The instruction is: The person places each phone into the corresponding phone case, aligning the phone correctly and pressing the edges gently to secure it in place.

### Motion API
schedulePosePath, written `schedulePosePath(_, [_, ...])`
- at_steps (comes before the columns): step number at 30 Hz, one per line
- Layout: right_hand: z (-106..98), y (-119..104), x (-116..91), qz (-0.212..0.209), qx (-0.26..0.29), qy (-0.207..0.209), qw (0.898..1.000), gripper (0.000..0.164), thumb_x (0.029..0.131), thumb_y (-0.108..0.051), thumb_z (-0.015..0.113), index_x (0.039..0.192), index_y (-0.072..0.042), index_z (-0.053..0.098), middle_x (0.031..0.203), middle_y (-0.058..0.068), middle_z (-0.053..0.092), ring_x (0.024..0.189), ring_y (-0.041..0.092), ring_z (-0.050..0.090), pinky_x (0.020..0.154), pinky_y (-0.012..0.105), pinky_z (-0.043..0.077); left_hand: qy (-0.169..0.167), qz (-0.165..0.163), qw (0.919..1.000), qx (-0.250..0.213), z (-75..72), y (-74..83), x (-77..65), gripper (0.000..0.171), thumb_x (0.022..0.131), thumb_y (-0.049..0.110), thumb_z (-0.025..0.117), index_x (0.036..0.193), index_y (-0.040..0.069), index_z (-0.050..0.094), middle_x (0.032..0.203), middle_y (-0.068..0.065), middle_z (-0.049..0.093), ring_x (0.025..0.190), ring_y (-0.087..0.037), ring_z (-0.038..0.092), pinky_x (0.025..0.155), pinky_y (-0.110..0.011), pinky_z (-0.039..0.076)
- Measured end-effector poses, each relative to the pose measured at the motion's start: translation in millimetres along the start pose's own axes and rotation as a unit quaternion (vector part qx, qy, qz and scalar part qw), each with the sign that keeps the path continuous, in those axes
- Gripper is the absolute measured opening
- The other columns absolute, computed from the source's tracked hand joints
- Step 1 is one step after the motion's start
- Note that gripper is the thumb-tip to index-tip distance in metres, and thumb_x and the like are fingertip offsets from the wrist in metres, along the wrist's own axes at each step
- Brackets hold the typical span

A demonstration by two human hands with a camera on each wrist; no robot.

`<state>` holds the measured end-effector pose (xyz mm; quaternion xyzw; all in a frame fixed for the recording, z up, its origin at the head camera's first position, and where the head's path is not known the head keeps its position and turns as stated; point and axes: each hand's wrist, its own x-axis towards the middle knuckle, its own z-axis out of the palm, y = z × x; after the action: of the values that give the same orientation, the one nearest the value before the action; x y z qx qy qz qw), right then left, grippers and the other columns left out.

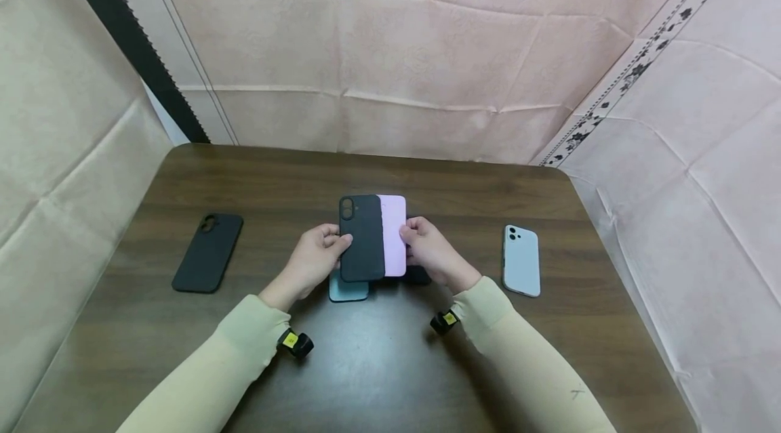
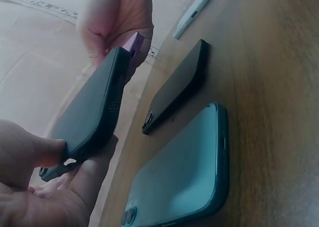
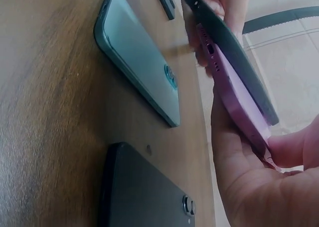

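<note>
My left hand [image 1: 312, 260] grips a black phone case [image 1: 361, 240] by its left edge, thumb on the back. In the left wrist view, light shows through an opening near the thumb. My right hand [image 1: 436, 251] pinches a lilac phone [image 1: 394, 236] by its right edge, thumb on top. The case overlaps the phone's left part in the head view, and the two are held close together above the table. Below them, a teal phone [image 2: 174, 177] and a black phone [image 2: 177, 85] lie on the table, both partly hidden in the head view.
A black phone or case [image 1: 208, 253] lies on the wooden table [image 1: 293, 179] at left. A light blue phone [image 1: 521, 261] lies at right. Pale cloth [image 1: 421, 47] hangs behind the table and along both sides.
</note>
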<state>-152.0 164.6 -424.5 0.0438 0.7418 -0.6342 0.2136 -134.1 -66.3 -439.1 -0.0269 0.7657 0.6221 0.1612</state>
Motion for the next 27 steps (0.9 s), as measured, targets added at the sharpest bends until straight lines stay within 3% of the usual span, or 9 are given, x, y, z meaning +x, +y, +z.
schedulePosePath(9, [6.3,-5.2,-5.0,-0.006,0.02,-0.016,1.0,0.017,0.105,-0.016,0.042,0.113,-0.002,0.041,0.106,0.02,0.059,0.084,0.027,0.065,0.075,0.042,0.055,-0.007,0.0,1.0,0.004,3.2,-1.0,0.4,0.056,0.097,0.03,0.061,0.14,0.0,0.042,0.128,-0.017,0.06,0.108,-0.029,0.063,0.086,-0.044,0.052])
schedulePosePath(20, [7.3,-1.6,-6.9,-0.006,0.025,-0.05,0.998,0.018,0.106,-0.018,0.039,0.115,-0.003,0.042,0.107,0.02,0.06,0.086,0.03,0.067,0.077,0.043,0.056,-0.026,0.001,0.999,-0.037,8.3,-0.2,2.3,0.041,0.096,0.026,0.063,0.127,0.002,0.055,0.111,-0.01,0.069,0.097,-0.022,0.068,0.078,-0.04,0.055])
schedulePosePath(27, [10.3,-2.6,-8.8,-0.001,0.032,-0.055,0.998,0.018,0.106,-0.019,0.039,0.116,-0.005,0.041,0.108,0.02,0.062,0.085,0.03,0.066,0.078,0.042,0.056,-0.024,0.007,0.9989,-0.04,10.2,-0.1,3.0,0.037,0.097,0.025,0.061,0.125,0.002,0.057,0.109,-0.011,0.07,0.097,-0.021,0.068,0.078,-0.038,0.056])
